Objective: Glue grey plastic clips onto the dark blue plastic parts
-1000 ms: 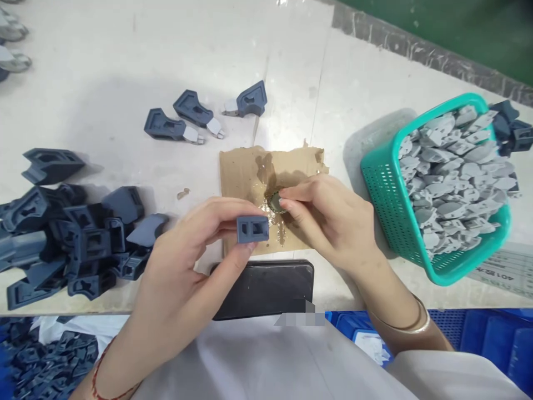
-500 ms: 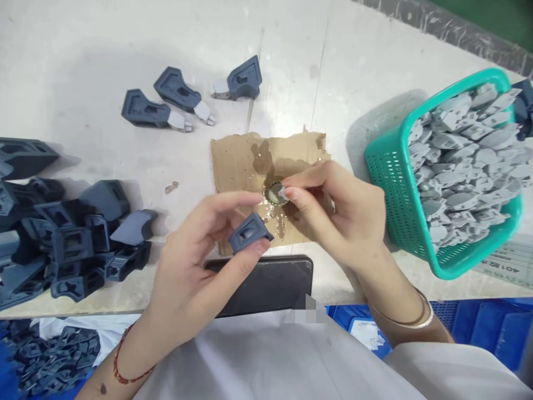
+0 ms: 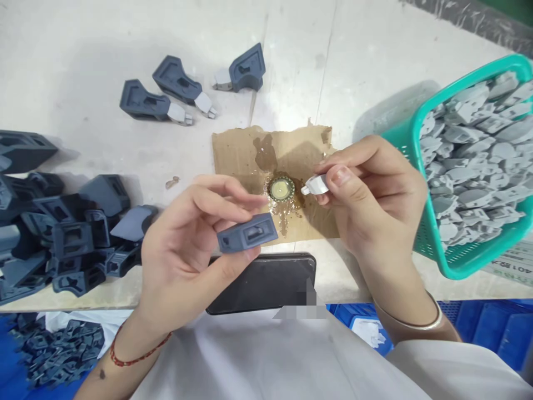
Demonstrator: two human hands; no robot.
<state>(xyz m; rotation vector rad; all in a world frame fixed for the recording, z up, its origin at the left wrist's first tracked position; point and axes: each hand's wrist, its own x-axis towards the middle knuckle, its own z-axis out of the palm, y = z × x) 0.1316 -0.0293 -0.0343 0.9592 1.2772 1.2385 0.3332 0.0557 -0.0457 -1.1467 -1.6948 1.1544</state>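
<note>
One blue block [image 3: 245, 235] is gripped in our left fingers [image 3: 214, 204], holes facing us, maybe so we can see them. Our right fingers [image 3: 353, 190] pinch a gray piece [image 3: 317, 185], its tip free toward nine o'clock, near a round cap [image 3: 281, 189] on cardboard [image 3: 233, 150].

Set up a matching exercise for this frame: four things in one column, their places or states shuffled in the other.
1. Teal basket
2. Black phone
3. Round cap
4. Small pale piece

A. Pinched in the right hand
B. Filled with light grey parts
C. Between the cardboard and the table's near edge
D. On the cardboard

Pairs: 1-B, 2-C, 3-D, 4-A
</note>
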